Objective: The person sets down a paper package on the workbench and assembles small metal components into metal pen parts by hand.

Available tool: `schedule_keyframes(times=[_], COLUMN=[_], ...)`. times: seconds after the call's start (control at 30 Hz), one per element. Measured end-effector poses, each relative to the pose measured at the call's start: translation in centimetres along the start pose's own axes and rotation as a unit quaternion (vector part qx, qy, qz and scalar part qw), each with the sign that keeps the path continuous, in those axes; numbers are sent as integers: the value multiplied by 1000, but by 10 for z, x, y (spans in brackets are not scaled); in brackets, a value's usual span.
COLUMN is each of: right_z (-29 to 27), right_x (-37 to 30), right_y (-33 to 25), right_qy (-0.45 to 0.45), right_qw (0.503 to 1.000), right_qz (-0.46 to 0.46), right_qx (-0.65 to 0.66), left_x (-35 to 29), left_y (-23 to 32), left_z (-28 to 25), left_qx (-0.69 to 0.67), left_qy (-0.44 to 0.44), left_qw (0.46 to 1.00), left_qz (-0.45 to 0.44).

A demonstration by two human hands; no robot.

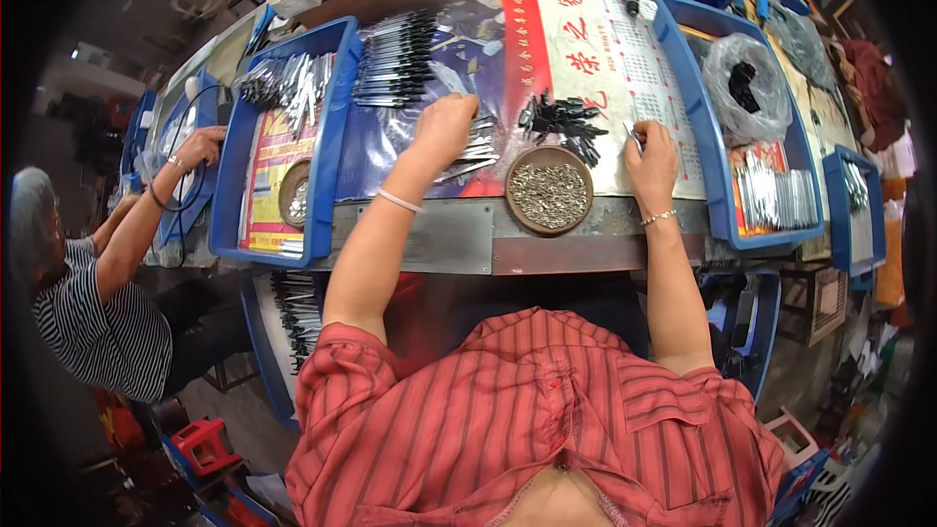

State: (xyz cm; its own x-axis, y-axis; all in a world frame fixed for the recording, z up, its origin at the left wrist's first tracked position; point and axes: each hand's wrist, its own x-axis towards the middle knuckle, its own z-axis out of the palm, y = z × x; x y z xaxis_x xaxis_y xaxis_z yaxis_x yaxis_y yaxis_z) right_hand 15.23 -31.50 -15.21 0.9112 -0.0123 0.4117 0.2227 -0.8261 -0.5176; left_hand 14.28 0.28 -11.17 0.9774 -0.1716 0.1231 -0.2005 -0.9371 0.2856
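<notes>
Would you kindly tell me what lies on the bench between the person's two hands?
In the head view, between the left hand and the right hand lie a pile of small black parts and, nearer the person, a round brown dish of small metal pieces.

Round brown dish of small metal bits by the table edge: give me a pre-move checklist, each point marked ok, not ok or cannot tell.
1. Round brown dish stocked with small silvery metal bits: ok.
2. Dish lies between the two hands, uncovered: ok.
3. Left hand rests on the flat silvery metal strips: ok; whether its grip is closed on one: cannot tell.
4. Right hand pinches a small silvery metal piece: ok.
5. Pile of small black parts lies beyond the dish, apart from both hands: ok.
6. Blue plastic tray beside the right hand holds more silvery strips: ok.
</notes>
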Motion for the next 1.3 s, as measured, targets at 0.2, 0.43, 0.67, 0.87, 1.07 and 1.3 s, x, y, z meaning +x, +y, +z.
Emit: schedule_keyframes(times=[0.2, 0.43, 0.67, 0.87, 1.07, 1.3], right_z=[0, 1, 0, -7, -11, -22], right_x=[0, 0, -2, 0, 22, 36], right_y=[-4, -1, -3, -3, -8, -2], right_qy=[7, 21, 26, -9, -100, -228], right_qw=[1000, 1000, 999, 999, 993, 969], right_qz=[-2, 8, 24, 43, 55, 91], right_qx=[-17, 4, 9, -26, -27, 32], left_x=[16, 16, -34, -129, -187, -211], left_y=[-17, -19, 4, 104, 169, 165], left_z=[2, -14, -58, -35, 17, 21], left_qx=[-16, -38, -288, -635, -785, -780], left_qy=[-72, -60, 38, 49, -93, -169], left_qw=[996, 995, 956, 770, 603, 590], left_qz=[52, 65, -26, -28, -112, -122])
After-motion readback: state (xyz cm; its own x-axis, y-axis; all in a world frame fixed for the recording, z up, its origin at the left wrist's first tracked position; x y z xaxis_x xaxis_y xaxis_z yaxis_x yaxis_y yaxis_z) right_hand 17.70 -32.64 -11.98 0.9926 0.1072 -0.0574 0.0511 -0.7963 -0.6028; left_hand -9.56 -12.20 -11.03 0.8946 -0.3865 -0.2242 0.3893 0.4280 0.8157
